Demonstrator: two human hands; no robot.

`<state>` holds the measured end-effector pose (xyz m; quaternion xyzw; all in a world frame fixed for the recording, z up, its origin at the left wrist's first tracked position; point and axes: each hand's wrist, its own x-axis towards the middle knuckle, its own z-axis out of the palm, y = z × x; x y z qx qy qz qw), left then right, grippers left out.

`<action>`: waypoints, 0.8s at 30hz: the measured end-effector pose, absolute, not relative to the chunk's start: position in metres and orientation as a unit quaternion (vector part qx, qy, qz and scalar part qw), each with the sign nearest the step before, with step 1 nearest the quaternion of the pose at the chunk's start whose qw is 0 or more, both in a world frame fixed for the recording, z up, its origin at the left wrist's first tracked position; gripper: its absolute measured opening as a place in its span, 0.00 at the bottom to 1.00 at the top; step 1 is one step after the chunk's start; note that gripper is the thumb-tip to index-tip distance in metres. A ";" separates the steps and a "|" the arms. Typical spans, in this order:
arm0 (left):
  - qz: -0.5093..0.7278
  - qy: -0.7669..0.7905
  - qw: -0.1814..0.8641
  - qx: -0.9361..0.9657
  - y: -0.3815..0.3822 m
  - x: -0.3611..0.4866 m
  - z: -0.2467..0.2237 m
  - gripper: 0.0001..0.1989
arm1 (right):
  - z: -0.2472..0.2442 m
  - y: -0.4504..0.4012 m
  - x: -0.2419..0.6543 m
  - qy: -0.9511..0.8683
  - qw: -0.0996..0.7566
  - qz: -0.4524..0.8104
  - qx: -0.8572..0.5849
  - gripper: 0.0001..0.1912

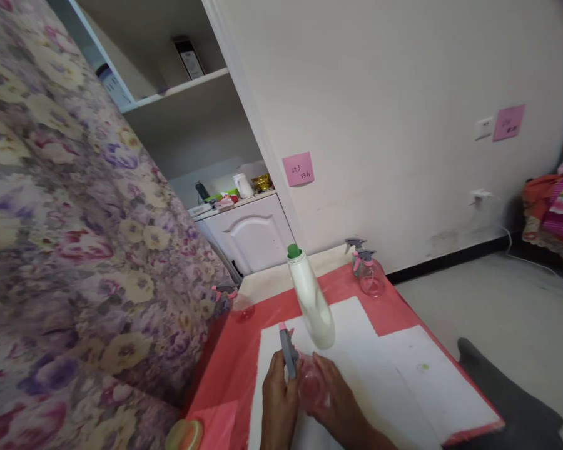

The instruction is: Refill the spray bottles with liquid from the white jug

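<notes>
A clear pink spray bottle (312, 386) with a grey and pink trigger head is held between both hands over the white paper (356, 362). My left hand (279, 395) is closed round the neck, just under the spray head. Around the body of the bottle, my right hand (336, 394) is wrapped from the right side. Just beyond them a tall pale detergent bottle (313, 303) stands on the paper, its neck uncapped and a green piece (293, 251) showing at the mouth.
More spray bottles stand at the table's far right (371, 279) and far left (242, 309). A round yellowish lid (184, 435) lies at the near left. Floral curtain (122, 262) hangs along the left side; a white cabinet (251, 232) and wall are behind.
</notes>
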<state>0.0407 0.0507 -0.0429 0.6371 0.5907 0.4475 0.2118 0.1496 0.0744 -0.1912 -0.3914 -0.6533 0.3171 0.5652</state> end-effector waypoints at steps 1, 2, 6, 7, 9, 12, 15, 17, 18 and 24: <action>0.447 0.587 0.199 0.645 0.050 0.041 -0.044 0.11 | -0.192 0.074 0.149 -0.653 0.565 0.318 -0.392 0.44; 0.447 0.585 0.190 0.650 0.050 0.041 -0.045 0.11 | -0.192 0.075 0.148 -0.653 0.564 0.318 -0.393 0.44; 0.444 0.597 0.202 0.637 0.051 0.040 -0.049 0.17 | -0.195 0.075 0.146 -0.656 0.558 0.305 -0.407 0.42; 0.442 0.601 0.212 0.631 0.051 0.040 -0.049 0.18 | -0.196 0.075 0.146 -0.657 0.557 0.303 -0.407 0.43; 0.444 0.600 0.232 0.623 0.053 0.040 -0.052 0.18 | -0.196 0.075 0.146 -0.659 0.559 0.299 -0.404 0.43; 0.475 0.598 0.261 0.591 0.056 0.039 -0.058 0.17 | -0.196 0.075 0.148 -0.662 0.562 0.299 -0.395 0.43; 0.519 0.593 0.277 0.549 0.059 0.040 -0.066 0.18 | -0.197 0.075 0.148 -0.666 0.557 0.304 -0.393 0.44; 0.540 0.583 0.289 0.534 0.060 0.040 -0.070 0.19 | -0.198 0.076 0.146 -0.667 0.559 0.298 -0.393 0.44; 0.546 0.578 0.294 0.530 0.061 0.040 -0.071 0.19 | -0.199 0.076 0.146 -0.666 0.562 0.293 -0.392 0.43; 0.536 0.566 0.297 0.552 0.062 0.034 -0.078 0.20 | -0.187 0.070 0.154 -0.637 0.607 0.274 -0.388 0.30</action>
